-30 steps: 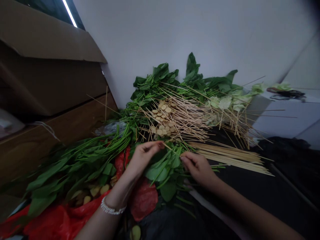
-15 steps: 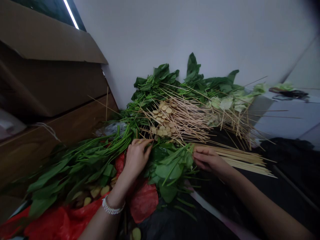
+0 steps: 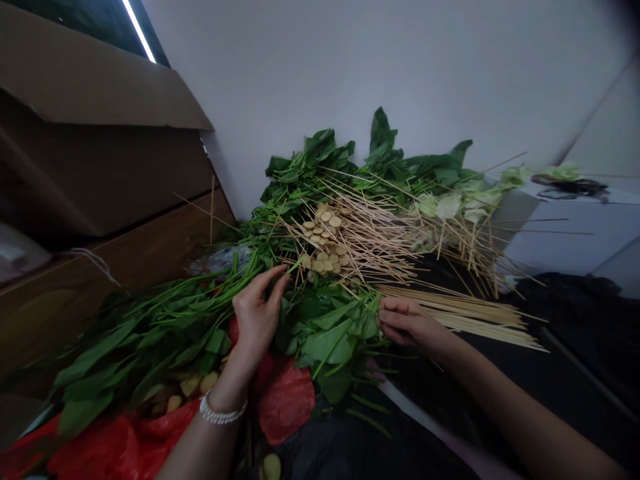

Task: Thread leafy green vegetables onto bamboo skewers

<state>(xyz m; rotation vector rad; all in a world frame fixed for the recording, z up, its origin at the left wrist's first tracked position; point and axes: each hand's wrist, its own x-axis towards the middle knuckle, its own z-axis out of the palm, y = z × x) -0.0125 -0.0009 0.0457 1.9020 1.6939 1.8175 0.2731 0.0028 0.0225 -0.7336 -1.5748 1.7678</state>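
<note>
My left hand [image 3: 261,303], with a beaded bracelet at the wrist, pinches a thin green stem [image 3: 295,265] between thumb and fingertips. At the right, the fingers of my right hand [image 3: 407,320] are closed on the stem end of a leafy green bunch [image 3: 333,340], whose leaves spread to the left between both hands. Beyond them lie skewers threaded with round pale slices [image 3: 325,233]. A pile of long-stemmed greens [image 3: 145,333] rests left of my left hand. Loose bare skewers [image 3: 480,317] lie just past my right hand.
Skewered greens [image 3: 320,157] lean toward the wall, with pale leaves [image 3: 450,205] at their right. A cardboard box [image 3: 100,160] stands at the left. Red plastic [image 3: 125,433] and loose slices lie at the lower left. Black plastic [image 3: 575,313] is at the right.
My left hand has shifted slightly left and now shows a green stem in its fingertips. My right hand stays on the leafy bunch, and the whole view has moved a little.
</note>
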